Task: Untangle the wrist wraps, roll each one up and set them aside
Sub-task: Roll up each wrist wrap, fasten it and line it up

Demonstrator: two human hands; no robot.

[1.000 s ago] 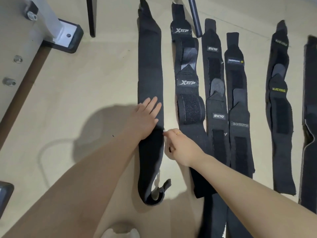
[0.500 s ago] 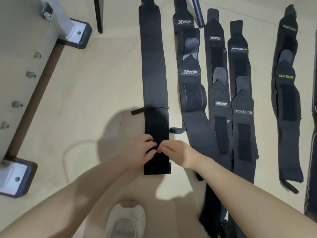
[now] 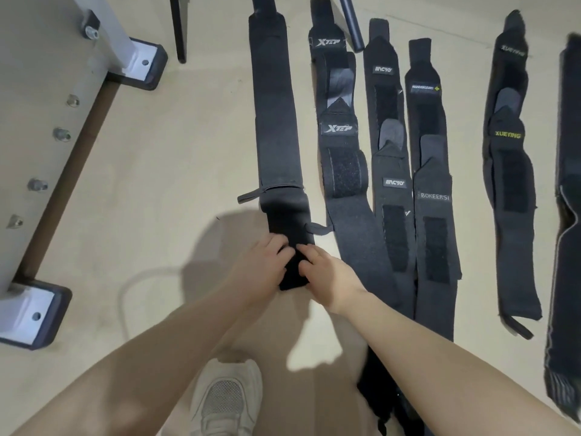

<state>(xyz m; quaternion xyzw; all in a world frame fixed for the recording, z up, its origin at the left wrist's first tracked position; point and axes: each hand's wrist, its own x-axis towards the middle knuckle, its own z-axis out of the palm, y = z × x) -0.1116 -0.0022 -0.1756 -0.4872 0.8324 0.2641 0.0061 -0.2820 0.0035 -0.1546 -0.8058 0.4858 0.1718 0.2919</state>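
A long plain black wrist wrap (image 3: 276, 127) lies stretched away from me on the beige floor, its near end folded back over itself. My left hand (image 3: 261, 262) and my right hand (image 3: 327, 275) both press and pinch that folded near end (image 3: 290, 221), fingertips almost meeting on the fabric. Two thumb loops stick out at the fold, one to the left (image 3: 248, 196), one to the right (image 3: 317, 229). To the right lie several more black wraps laid flat: an XTEP wrap (image 3: 342, 171), an IIACYO wrap (image 3: 393, 190), a BOKEERSI wrap (image 3: 435, 215) and a XUEYING wrap (image 3: 511, 171).
A grey metal frame with bolted feet (image 3: 138, 62) runs along the left side. A thin black leg (image 3: 177, 29) and a dark tube (image 3: 352, 23) stand at the top. My pale shoe (image 3: 226, 398) is at the bottom centre. Another black wrap (image 3: 569, 215) lies at the right edge.
The wrap's near end, curled on the floor a second ago, is now folded up over the strip. Both hands have come together on that fold and stay pressed on it.
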